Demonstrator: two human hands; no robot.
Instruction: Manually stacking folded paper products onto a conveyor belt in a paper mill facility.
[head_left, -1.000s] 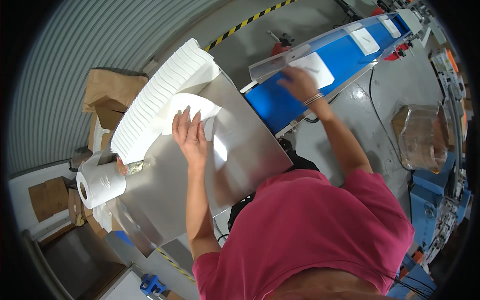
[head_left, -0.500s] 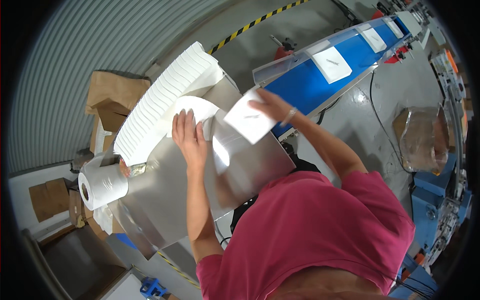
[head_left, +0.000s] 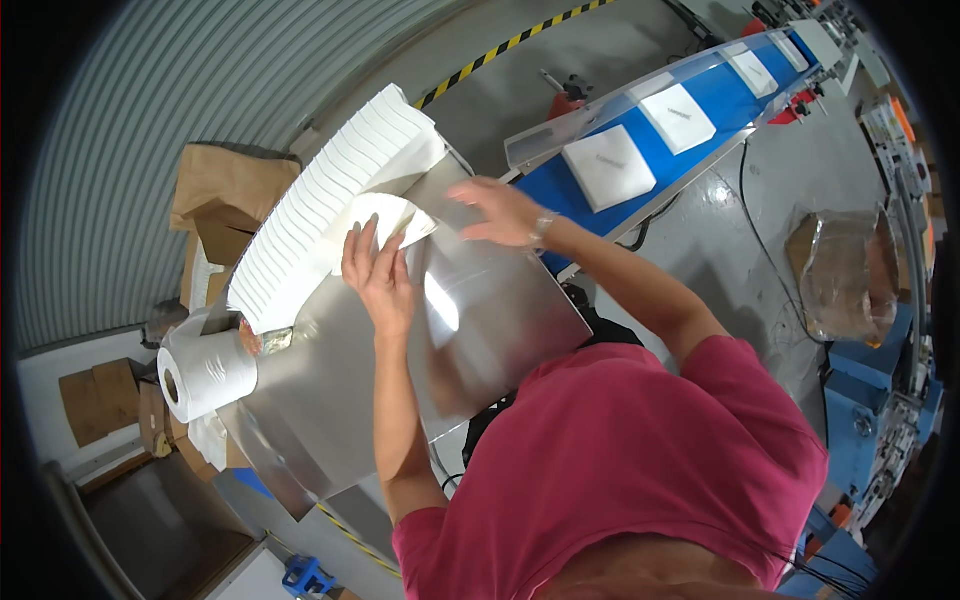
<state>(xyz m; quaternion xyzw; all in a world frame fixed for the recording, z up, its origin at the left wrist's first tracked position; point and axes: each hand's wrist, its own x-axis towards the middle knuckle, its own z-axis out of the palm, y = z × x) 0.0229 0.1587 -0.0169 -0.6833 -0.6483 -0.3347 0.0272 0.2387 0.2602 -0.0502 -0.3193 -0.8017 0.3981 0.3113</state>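
Observation:
My left hand (head_left: 378, 270) rests with its fingers spread on a small bunch of white folded paper napkins (head_left: 392, 214), whose right edge curls up. My right hand (head_left: 505, 210) holds nothing; its fingers are apart, pointing toward those napkins over the metal table (head_left: 500, 330). A long leaning row of white napkins (head_left: 325, 200) stands along the table's far left side. On the blue conveyor belt (head_left: 545, 190), just beyond my right hand, lies a square white napkin stack (head_left: 608, 168) with small dark print. Another napkin stack (head_left: 678, 118) lies farther along the belt.
A clear guard (head_left: 560, 135) edges the belt's far side. At the table's left end sits a white roll (head_left: 208, 370). Brown cardboard boxes (head_left: 225, 205) stand by the corrugated wall. A clear plastic bag (head_left: 850, 275) and blue machinery (head_left: 860, 420) are at the right.
My right hand has let go of a napkin stack, now on the belt, and moved back left toward the bunch. Stacks on the belt have shifted away. The bunch's edge is lifted more.

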